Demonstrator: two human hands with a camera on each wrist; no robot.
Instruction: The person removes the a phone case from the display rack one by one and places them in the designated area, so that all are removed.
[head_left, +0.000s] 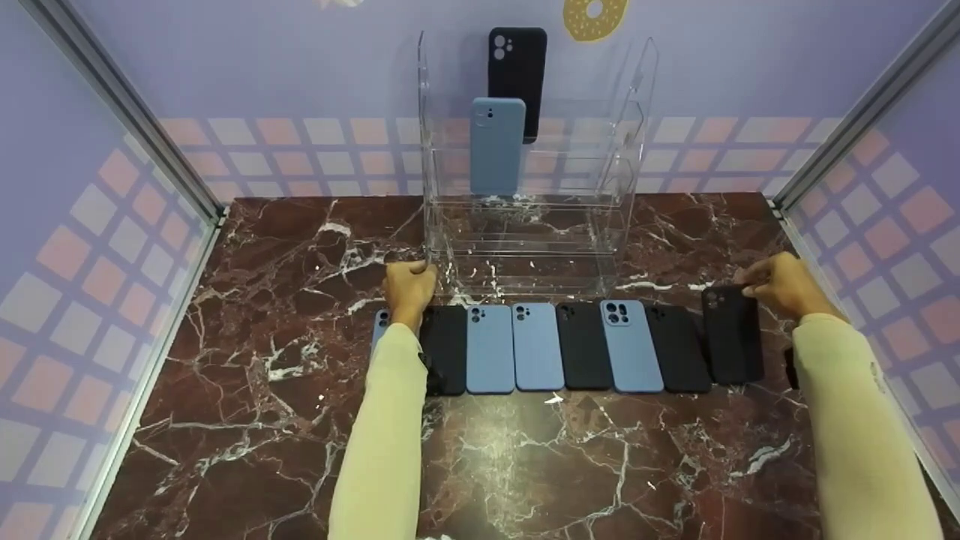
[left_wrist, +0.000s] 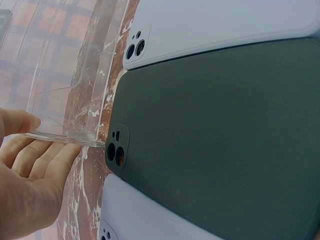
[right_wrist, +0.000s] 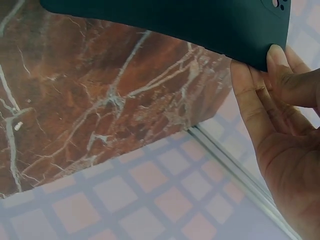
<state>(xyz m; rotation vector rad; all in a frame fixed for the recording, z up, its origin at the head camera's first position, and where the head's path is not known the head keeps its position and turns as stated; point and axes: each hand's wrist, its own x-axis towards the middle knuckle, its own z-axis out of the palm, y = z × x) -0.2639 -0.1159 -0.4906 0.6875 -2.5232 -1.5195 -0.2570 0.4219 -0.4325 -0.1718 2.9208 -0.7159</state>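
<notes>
My right hand (head_left: pixel 787 286) pinches the top corner of a black phone case (head_left: pixel 733 337) at the right end of a row. In the right wrist view the thumb lies on the case's back (right_wrist: pixel 200 25), fingers behind it. My left hand (head_left: pixel 410 289) grips the lower left edge of a clear tiered display stand (head_left: pixel 525 244), thumb on one side and fingers on the other. A black case (left_wrist: pixel 215 130) lies near that hand. On the stand a light blue case (head_left: pixel 497 146) leans in front of a black case (head_left: pixel 517 67).
Between the hands, blue cases (head_left: pixel 490 349) and black cases (head_left: pixel 583 345) lie side by side on the marbled table (head_left: pixel 562 465). One blue case (head_left: pixel 381 322) is partly hidden by the left arm. Side walls (head_left: pixel 142 225) and a back wall (head_left: pixel 315 75) enclose the table.
</notes>
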